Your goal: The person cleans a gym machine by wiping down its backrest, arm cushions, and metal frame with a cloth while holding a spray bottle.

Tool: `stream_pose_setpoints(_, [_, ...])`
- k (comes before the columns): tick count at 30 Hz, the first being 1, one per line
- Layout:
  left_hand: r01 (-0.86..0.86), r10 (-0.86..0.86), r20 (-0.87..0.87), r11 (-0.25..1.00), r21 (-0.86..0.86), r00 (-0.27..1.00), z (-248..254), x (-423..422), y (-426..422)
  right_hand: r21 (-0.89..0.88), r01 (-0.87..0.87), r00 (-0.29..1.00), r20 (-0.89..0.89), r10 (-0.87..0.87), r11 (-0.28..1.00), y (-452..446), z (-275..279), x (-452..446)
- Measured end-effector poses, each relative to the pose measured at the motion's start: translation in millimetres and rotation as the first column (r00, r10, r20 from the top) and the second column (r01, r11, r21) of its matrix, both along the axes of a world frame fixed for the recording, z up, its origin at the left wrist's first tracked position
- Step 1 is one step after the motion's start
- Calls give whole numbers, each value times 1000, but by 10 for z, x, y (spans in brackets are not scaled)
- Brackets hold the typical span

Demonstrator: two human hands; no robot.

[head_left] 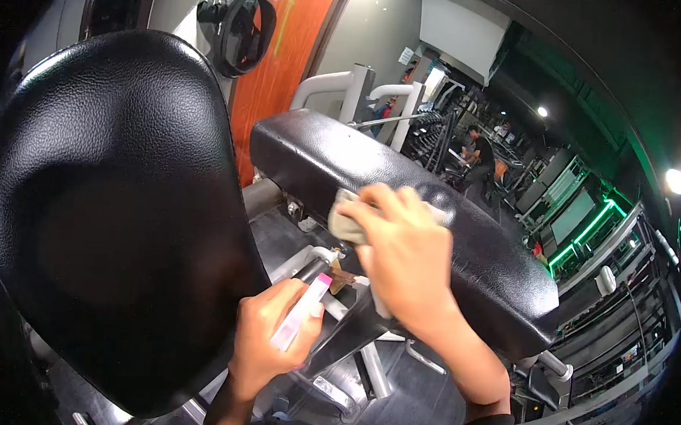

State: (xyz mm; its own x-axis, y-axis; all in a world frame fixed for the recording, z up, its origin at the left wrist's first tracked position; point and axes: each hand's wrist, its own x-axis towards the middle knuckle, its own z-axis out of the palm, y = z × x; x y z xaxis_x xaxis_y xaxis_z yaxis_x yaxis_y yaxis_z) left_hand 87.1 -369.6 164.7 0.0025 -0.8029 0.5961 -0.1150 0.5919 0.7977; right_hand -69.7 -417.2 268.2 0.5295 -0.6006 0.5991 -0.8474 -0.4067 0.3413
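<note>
Right hand [410,261] and left hand [270,335] are both closed. A rounded black pad [120,203] rises beside the left; a long black cushion [359,145] slants behind the right. Over that cushion's near long edge, around mid-length, the right grips a pale cloth [345,222]; the left holds a slim white-and-pink object [302,315] near the pad's lower right edge.

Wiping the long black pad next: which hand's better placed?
Likely the right hand: it holds the cloth over the long black pad; the left hand grips a pink-and-white object.
</note>
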Motion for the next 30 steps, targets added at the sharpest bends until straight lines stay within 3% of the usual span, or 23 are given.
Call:
stream_pose_setpoints(4, [41, -40, -17, 998, 37, 999, -8, 48, 27, -105, 1, 990, -137, -15, 994, -205, -107, 208])
stream_pose_setpoints(7, [98, -93, -88, 993, 59, 992, -19, 72, 51, 2, 65, 989, -130, -64, 998, 48, -23, 55])
stream_pose_setpoints(9, [158, -142, -158, 983, 90, 977, -10, 74, 70, -41, 92, 985, -141, -97, 995, 282, -20, -117])
stream_pose_setpoints(13, [114, -109, -69, 992, 60, 992, -15, 40, 27, 7, 243, 937, -262, -232, 970, 827, 45, -532])
stream_pose_setpoints(15, [9, -9, 19, 1000, -21, 1000, -48, 8, 0, 23, 269, 934, -251, -255, 963, 992, 119, -654])
stream_pose_setpoints(17, [-2, 1, -11, 998, -66, 1000, -67, -24, -4, 31, 271, 932, -257, -255, 962, 1012, 145, -695])
stream_pose_setpoints(20, [46, -44, -46, 998, 47, 998, -59, -15, 27, 19, 246, 943, -234, -235, 969, 842, 135, -551])
stream_pose_setpoints(23, [21, -18, -91, 999, 29, 996, -13, -52, 36, -25, 138, 990, 1, -138, 990, 446, 99, -349])
stream_pose_setpoints(26, [29, -22, -107, 997, 68, 994, -45, -12, 39, -77, 83, 995, -46, -87, 994, 272, 128, -289])
stream_pose_setpoints(30, [-2, 19, -105, 987, 158, 994, 9, -11, 83, -16, 139, 988, -71, -140, 990, 566, 125, -482])
